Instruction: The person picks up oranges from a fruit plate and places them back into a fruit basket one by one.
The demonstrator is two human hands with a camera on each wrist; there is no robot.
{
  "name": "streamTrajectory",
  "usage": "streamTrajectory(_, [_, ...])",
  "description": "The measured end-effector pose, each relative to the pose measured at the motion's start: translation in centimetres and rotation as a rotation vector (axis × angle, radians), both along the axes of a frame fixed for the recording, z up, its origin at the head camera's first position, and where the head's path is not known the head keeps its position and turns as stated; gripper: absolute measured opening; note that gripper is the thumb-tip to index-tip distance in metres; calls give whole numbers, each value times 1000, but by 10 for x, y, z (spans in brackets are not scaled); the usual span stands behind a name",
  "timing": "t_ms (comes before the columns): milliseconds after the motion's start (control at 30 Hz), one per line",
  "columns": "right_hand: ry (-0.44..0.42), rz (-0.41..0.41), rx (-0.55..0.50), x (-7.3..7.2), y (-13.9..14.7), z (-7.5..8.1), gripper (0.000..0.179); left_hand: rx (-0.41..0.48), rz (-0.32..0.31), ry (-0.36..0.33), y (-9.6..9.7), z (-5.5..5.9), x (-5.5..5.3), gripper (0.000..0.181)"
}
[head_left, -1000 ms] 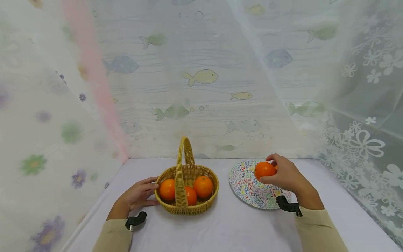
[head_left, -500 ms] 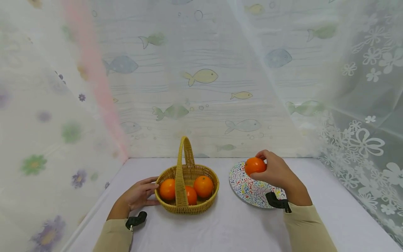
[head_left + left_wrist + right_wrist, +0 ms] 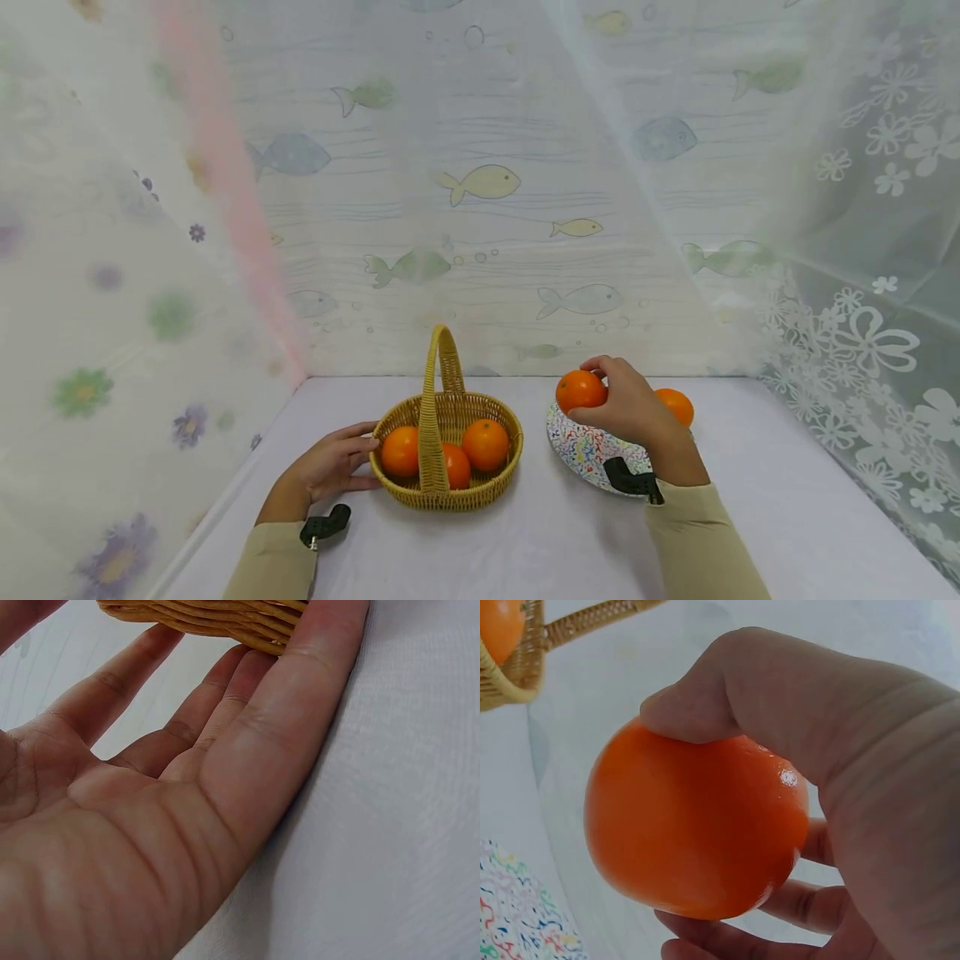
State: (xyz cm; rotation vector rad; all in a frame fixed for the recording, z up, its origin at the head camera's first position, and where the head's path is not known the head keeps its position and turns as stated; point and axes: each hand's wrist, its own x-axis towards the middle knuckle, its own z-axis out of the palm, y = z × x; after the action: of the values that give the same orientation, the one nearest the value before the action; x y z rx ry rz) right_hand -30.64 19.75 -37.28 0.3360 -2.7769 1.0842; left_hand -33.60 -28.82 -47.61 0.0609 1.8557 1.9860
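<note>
The right hand (image 3: 630,408) holds an orange (image 3: 581,392) between thumb and fingers, above the left part of a round plate with a multicoloured squiggle pattern (image 3: 588,450). Close up in the right wrist view, this orange (image 3: 694,825) is smooth and glossy, the thumb across its top and the fingers beneath. The left hand (image 3: 330,462) rests against the left side of a yellow wicker basket (image 3: 480,498) with a tall handle. In the left wrist view its fingers (image 3: 262,727) reach out straight to the wicker (image 3: 217,619). Several oranges (image 3: 485,445) lie in the basket.
Another orange (image 3: 675,407) sits on the right of the plate, partly behind the right wrist. A white cloth (image 3: 517,550) covers the table. Sheer curtains with fish and flower prints (image 3: 480,250) hang behind and at both sides.
The right hand has carried its orange leftward across the plate, uncovering the orange at the plate's right. The left hand and the basket have stayed in place.
</note>
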Motion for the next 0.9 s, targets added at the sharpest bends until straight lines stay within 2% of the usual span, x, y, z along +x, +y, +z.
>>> streamTrajectory(400, [-21, 59, -35, 1, -13, -4, 68, -17, -4, 4, 2, 0, 0, 68])
streamTrajectory(700, [-51, 62, -30, 1, -26, -8, 70, -22, 4, 0, 1, 0, 1, 69])
streamTrajectory(900, [-18, 93, -11, 1, -39, -9, 69, -14, 5, -1, -1, -1, -1, 69])
